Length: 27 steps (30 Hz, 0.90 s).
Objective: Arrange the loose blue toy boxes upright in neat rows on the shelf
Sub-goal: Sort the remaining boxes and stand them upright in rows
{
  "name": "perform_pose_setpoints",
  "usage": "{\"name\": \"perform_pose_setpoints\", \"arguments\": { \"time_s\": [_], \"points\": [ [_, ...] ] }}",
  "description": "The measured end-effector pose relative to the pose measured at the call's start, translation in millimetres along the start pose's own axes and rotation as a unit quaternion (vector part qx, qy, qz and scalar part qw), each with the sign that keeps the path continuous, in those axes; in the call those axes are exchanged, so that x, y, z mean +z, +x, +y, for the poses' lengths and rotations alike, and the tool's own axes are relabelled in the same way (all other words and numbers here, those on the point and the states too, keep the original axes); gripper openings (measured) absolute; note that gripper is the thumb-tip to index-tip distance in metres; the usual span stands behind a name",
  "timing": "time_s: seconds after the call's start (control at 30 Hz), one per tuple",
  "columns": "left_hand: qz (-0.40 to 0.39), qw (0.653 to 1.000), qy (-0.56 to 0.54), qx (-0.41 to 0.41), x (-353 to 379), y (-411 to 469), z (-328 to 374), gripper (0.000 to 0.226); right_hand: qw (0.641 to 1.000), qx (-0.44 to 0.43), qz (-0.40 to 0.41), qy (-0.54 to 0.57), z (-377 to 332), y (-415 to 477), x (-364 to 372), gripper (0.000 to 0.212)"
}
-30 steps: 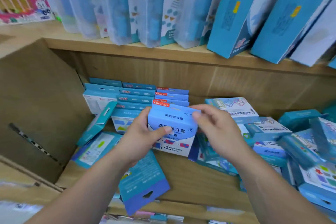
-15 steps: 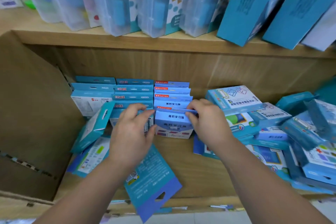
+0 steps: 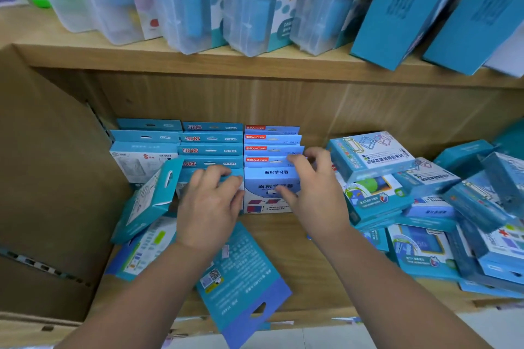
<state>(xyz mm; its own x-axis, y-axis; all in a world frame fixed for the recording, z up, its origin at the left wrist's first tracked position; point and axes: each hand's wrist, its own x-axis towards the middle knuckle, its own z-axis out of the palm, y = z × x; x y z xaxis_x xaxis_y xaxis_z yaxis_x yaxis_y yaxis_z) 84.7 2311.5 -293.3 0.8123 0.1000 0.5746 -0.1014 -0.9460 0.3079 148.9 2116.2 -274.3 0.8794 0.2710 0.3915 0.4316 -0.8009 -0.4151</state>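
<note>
1. Right hand (image 3: 314,195): fingers clamped on the upright light-blue cardboard toy box (image 3: 268,178), thumb on its front. It's standing at the front of its row on the wooden shelf (image 3: 306,269).
2. Left hand (image 3: 209,207): fingers bent over the front of the row of teal hang-tab boxes (image 3: 211,150) next door. Gripping or just resting, can't tell.
3. The messy pile of loose blue boxes (image 3: 425,207) is right of the right fingers.

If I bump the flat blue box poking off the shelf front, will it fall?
Probably yes: the flat blue box overhangs the shelf edge, so a nudge may slide it off. It looks thin cardboard, likely light and fairly stiff.
</note>
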Motion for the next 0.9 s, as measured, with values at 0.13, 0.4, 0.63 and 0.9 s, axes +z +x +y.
{"name": "perform_pose_setpoints", "arguments": {
  "time_s": [0.13,0.4,0.63,0.9],
  "points": [
    [-0.014,1.000,0.017,-0.005,-1,1,3,0.015,1.000,-0.006,-0.017,-0.004,-2,-2,-1,0.063],
    [-0.006,1.000,-0.027,0.012,-19,9,47,0.027,0.997,-0.072,0.006,0.016,14,-10,-55,0.052],
    [-0.069,0.983,-0.133,0.102,8,33,131,0.028,0.994,-0.069,0.078,-0.043,124,-13,-119,0.013],
    [-0.126,0.969,-0.077,0.198,58,43,227,0.036,0.978,-0.068,-0.016,-0.198,212,-41,-156,0.035]
  ]
}}
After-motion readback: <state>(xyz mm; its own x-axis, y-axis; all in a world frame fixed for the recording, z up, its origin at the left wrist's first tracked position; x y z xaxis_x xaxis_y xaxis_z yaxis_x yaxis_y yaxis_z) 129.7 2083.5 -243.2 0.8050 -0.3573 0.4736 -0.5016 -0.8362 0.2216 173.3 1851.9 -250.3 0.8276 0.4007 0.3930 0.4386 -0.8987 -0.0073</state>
